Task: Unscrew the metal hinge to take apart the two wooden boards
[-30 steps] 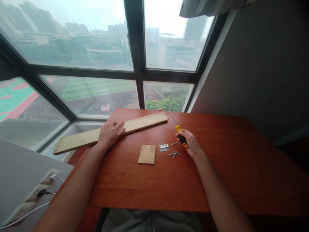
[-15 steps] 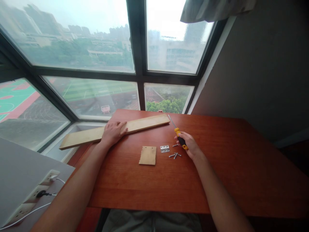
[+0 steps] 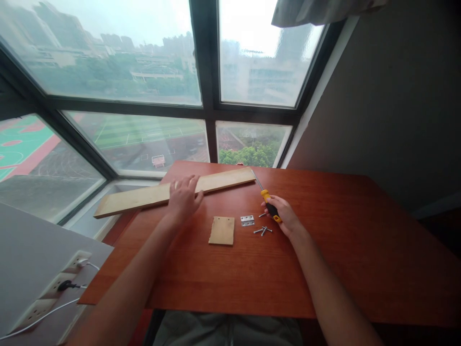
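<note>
A long pale wooden board point(image 3: 151, 196) lies slantwise across the far left of the table, its left end sticking out past the edge. My left hand point(image 3: 184, 194) rests over the board's middle, fingers spread and thumb at the near edge. In my right hand point(image 3: 283, 214) is a screwdriver point(image 3: 265, 194) with a yellow and black handle, its shaft pointing up and left by the board's right end. Between my hands lie a small wooden piece point(image 3: 222, 231) with two holes, a silver hinge point(image 3: 247, 220) and several screws point(image 3: 263, 230). Another screw point(image 3: 262, 215) is close to my right fingers.
The reddish-brown table point(image 3: 345, 250) reaches up to large windows point(image 3: 126, 53) at the back. On the left, a low white wall point(image 3: 32, 240) carries sockets point(image 3: 59, 284) with plugged-in cables. A grey wall point(image 3: 389, 110) rises on the right.
My left hand has slid right along the board, its fingers now more spread. The board sits very slightly farther right. My right hand holds the screwdriver in nearly the same spot.
</note>
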